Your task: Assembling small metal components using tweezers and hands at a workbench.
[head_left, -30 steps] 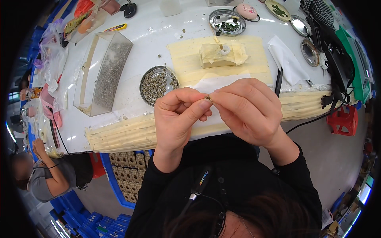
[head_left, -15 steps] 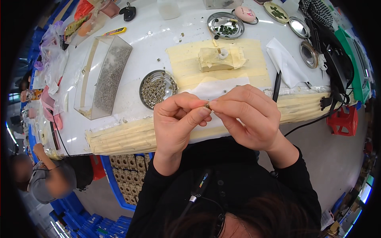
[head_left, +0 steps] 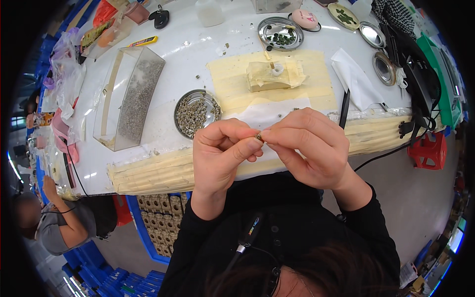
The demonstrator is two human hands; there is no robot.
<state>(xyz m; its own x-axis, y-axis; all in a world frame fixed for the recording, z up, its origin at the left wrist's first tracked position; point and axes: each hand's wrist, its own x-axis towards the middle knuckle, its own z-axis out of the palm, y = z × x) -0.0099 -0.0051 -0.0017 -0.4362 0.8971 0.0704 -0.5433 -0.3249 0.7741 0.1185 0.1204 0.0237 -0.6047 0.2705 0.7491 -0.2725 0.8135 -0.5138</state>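
Note:
Both of my hands meet above the near edge of the table, fingertips almost touching. Between them is a tiny brownish piece point(head_left: 259, 136), too small to name. My left hand point(head_left: 222, 148) pinches it between thumb and forefinger. The fingers of my right hand point(head_left: 311, 146) are closed at the same piece from the other side. Just beyond my left hand stands a round metal dish point(head_left: 176, 115) full of small grey-brown pieces. Past my hands, a white sheet point(head_left: 252, 113) lies on the table, with a tape-wrapped block point(head_left: 269, 85) behind it.
A clear bin point(head_left: 106, 116) of grey granules stands left. Far off are a metal dish point(head_left: 263, 37) with dark green pieces and a yellow cutter point(head_left: 143, 41). A white cloth point(head_left: 354, 79) lies right. At the lower left sits another person point(head_left: 67, 222); a blue crate point(head_left: 136, 218) is below the table.
My hands stay nearly in place, with the small piece shifting slightly between the fingertips. The other person's arm at the left has moved a little.

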